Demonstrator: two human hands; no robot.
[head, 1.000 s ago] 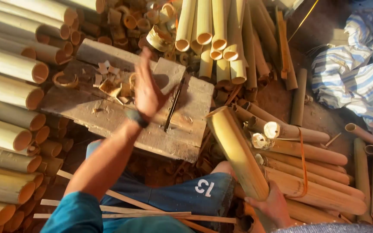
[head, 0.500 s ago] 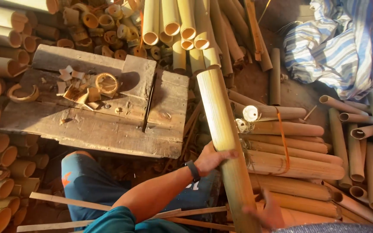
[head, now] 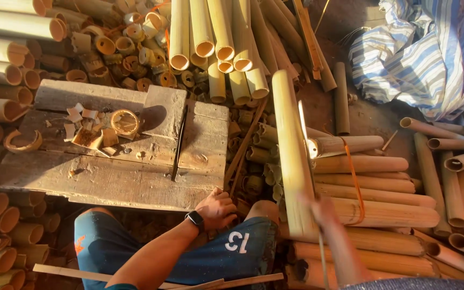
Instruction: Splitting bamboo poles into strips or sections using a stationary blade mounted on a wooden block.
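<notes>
My left hand [head: 217, 208] rests by my knee at the near edge of the weathered grey wooden chopping block [head: 119, 156], fingers curled in loosely and grasping nothing. My right hand [head: 323, 207] is motion-blurred at the near end of the long pale-yellow bamboo pole [head: 291, 156]; I cannot tell how its fingers sit. The pole lies lengthwise beside the block, over a row of bamboo tubes [head: 377, 188]. As I judge it, a weak hold could let it roll off those round tubes toward my leg. Farther off, the thin dark blade [head: 179, 144] lying on the block could catch a careless hand.
</notes>
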